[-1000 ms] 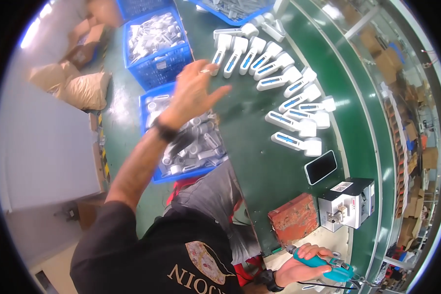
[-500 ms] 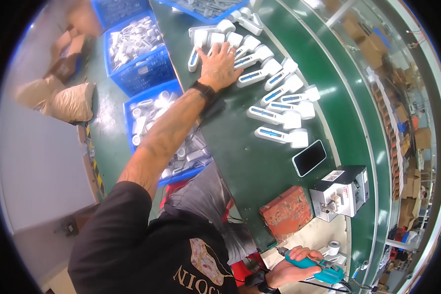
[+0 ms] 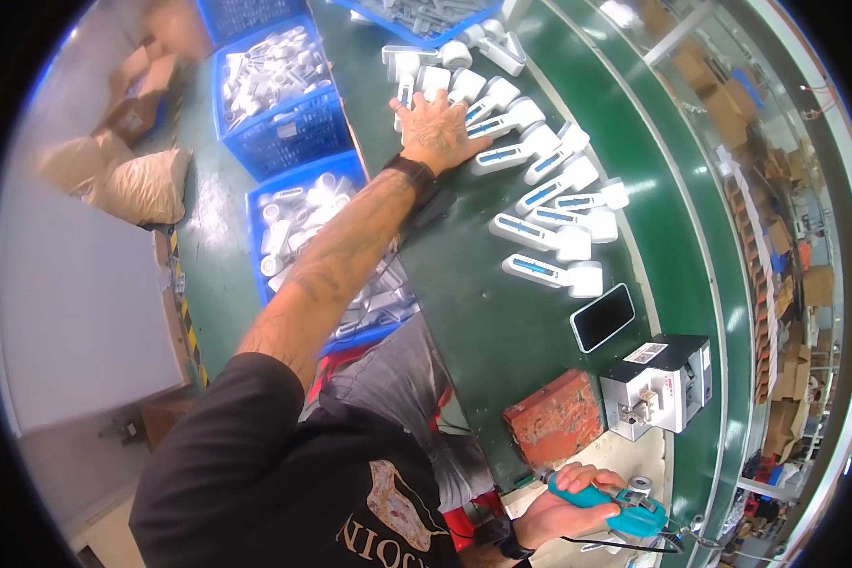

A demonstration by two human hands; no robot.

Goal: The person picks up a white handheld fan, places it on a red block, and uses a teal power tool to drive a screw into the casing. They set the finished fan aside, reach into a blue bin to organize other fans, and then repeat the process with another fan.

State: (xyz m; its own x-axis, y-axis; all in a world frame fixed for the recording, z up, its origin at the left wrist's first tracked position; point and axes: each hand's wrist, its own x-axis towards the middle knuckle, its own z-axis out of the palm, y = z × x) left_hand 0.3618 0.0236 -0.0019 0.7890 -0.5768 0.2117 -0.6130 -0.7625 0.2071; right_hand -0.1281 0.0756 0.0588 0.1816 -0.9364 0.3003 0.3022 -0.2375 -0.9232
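My left hand point(image 3: 437, 134) reaches to the far end of the green bench, with its fingers spread over several white plastic handles that have round heads and blue strips. Those under my palm and fingers are partly hidden. More white handles point(image 3: 532, 230) lie in a curved row to the right of that hand. At the lower right, my right hand point(image 3: 566, 511) is closed around a teal electric screwdriver point(image 3: 592, 500), whose tip points left, near the red block point(image 3: 554, 415). A black cord trails from the tool.
A phone point(image 3: 603, 318) and a small silver-and-black machine point(image 3: 655, 388) stand on the bench's right side. Blue crates point(image 3: 284, 133) of white parts stand left of the bench edge. Another blue tray point(image 3: 417, 28) of grey parts is at the far end.
The view has shifted a little, so the bench things appear lower and further right. My left hand stays spread over the same handles. The screwdriver is slightly closer to the red block.
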